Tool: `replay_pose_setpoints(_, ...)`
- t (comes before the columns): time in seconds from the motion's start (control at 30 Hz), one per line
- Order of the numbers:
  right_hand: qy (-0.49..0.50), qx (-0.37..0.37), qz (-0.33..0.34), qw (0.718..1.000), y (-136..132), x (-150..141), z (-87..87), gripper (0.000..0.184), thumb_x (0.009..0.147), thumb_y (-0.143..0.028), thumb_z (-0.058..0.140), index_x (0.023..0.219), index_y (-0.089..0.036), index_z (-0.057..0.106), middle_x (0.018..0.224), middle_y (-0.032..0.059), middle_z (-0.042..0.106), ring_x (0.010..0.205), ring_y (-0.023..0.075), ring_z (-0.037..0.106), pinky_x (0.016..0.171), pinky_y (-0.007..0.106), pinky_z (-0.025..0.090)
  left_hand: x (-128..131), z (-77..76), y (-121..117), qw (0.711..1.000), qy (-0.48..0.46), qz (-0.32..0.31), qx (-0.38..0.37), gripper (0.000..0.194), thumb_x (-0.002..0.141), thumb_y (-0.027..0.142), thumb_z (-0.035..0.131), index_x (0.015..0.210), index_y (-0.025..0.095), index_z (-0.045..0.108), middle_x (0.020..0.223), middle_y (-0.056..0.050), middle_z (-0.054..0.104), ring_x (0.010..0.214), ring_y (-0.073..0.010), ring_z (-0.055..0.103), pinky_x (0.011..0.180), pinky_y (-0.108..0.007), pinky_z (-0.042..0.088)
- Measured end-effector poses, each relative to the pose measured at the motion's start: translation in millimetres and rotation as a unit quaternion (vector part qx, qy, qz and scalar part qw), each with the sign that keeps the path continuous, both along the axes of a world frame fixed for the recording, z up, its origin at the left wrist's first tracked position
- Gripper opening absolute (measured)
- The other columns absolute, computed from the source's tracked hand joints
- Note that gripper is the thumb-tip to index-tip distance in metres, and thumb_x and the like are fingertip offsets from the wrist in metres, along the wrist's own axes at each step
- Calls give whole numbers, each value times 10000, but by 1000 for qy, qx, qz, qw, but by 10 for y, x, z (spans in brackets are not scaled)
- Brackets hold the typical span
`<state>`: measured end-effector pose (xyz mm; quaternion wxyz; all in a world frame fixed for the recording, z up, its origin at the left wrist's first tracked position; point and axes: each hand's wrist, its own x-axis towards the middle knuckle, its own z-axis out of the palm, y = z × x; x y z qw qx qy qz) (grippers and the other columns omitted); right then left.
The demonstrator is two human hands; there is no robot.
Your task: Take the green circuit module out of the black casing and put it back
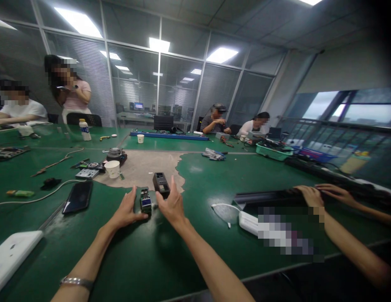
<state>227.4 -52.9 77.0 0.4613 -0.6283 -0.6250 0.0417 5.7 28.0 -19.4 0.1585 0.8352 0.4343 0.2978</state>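
In the head view, my left hand (127, 209) rests low over the green table with its fingers spread. Its thumb reaches to the near end of a small electronic module (145, 201) with a blue part on top. My right hand (172, 205) is beside a small black plastic housing (160, 183), index finger stretched out and thumb by the housing's near end. The housing lies just beyond and right of the module. Both hands look open around these parts; a firm grip does not show. My right hand's lower fingers are hidden.
A black phone (78, 197), a paper cup (112, 169) and loose electronic parts (88, 173) lie to the left. White power strip (15, 258) at near left. At right, a co-worker's hands (311, 196) touch a long black bar (267, 198) near a white adapter (248, 221).
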Motion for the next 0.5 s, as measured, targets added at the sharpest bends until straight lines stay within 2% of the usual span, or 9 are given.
replay_pose_setpoints(0.1, 14, -22, -63, 998, 6, 390, -103, 854, 878, -352, 608, 1571, -11, 244, 1379, 233, 601, 1238, 307, 618, 1040, 389, 477, 2, 59, -32, 1000, -13, -9, -14, 1293, 751, 581, 778, 1618, 148, -78, 1624, -259, 286, 1495, -462, 268, 1195, -653, 203)
replay_pose_setpoints(0.2, 20, -51, -95, 994, 10, 604, -299, 847, 879, -336, 604, 1565, 7, 244, 1278, 230, 661, 1176, 303, 653, 1007, 389, 491, 5, 105, -55, 999, -18, -19, -21, 1288, 766, 562, 774, 1616, 168, -110, 1586, -229, 375, 1462, -437, 338, 1190, -631, 230)
replay_pose_setpoints(0.33, 9, -70, -93, 993, 15, 630, -488, 838, 878, -328, 608, 1565, -4, 254, 1281, 227, 658, 1178, 297, 652, 999, 373, 489, 0, 144, -90, 999, -28, -30, -28, 1276, 782, 520, 768, 1608, 205, -152, 1554, -184, 442, 1414, -393, 412, 1171, -591, 291)
replay_pose_setpoints(0.5, -25, -119, -106, 987, 1, 598, -559, 876, 876, -328, 622, 1579, -4, 213, 1243, 230, 664, 1138, 315, 662, 980, 385, 493, -2, 148, -101, 999, -31, -27, -35, 1281, 790, 497, 752, 1595, 187, -195, 1526, -190, 481, 1402, -399, 419, 1160, -604, 294)
